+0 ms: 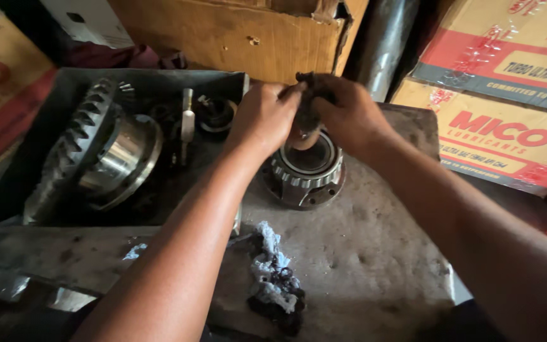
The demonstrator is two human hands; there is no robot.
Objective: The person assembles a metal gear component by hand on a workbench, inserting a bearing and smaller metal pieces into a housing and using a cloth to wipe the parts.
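A: What is seen nearest, at six o'clock on the desk [362, 253]?

B: A crumpled, grease-stained rag [275, 278] is seen there, lying on the worn grey surface between the two forearms.

A: And past the rag?

B: A bearing housing [306, 172] is set upright near the middle of the desk, with a ring of tapered rollers shown around its top. A dark, greasy shaft piece [307, 117] is held directly over its bore, at twelve o'clock of the housing. Whether the piece's lower end is touching the housing cannot be told.

A: How are the hands placed?

B: The left hand [262, 117] is closed around the shaft piece from nine o'clock, and the right hand [349, 114] is closed around it from three o'clock, so the piece is gripped by both.

A: What containers are shown?

B: A dark metal tray [64, 95] is seen at nine to ten o'clock. In it a large ring gear [77, 139] on a shiny differential case [125, 158] is leant on its side; a slim metal tool [187, 120] and a small round bearing [215, 114] are lain beside it, toward the tray's far right corner.

A: And farthest off?

B: An open brown cardboard box [235, 31] is stood at twelve o'clock; its contents are hidden. Stacked printed cartons [501, 95], kept shut, are seen at two o'clock, and another carton [1, 82] at ten o'clock.
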